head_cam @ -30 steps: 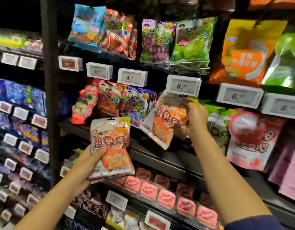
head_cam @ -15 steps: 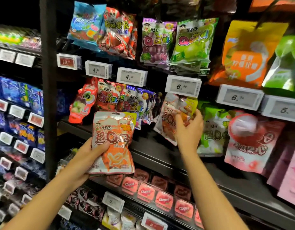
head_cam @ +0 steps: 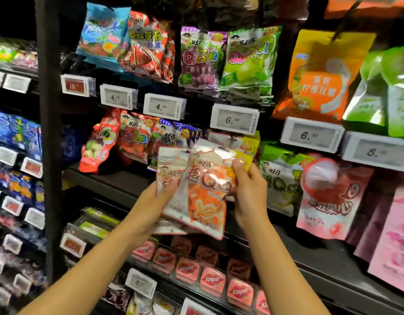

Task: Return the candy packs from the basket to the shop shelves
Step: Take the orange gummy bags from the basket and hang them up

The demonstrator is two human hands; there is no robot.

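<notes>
2 glossy orange-and-white foil candy packs (head_cam: 203,192) overlap between the hands, in front of the dark shop shelf (head_cam: 110,180). The left hand (head_cam: 155,201) grips the rear pack's left edge; the right hand (head_cam: 248,192) pinches the front pack's right side. Just above the right hand hangs a white "6.50" price tag (head_cam: 234,119); green candy bags (head_cam: 280,183) hang beside it.

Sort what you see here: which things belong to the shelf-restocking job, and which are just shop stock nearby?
Part of the job:
orange candy packs
left hand
right hand
hanging row under the 6.50 price tag

Just nearby:
green candy bag
purple candy bag
pink bag
red tins
</notes>
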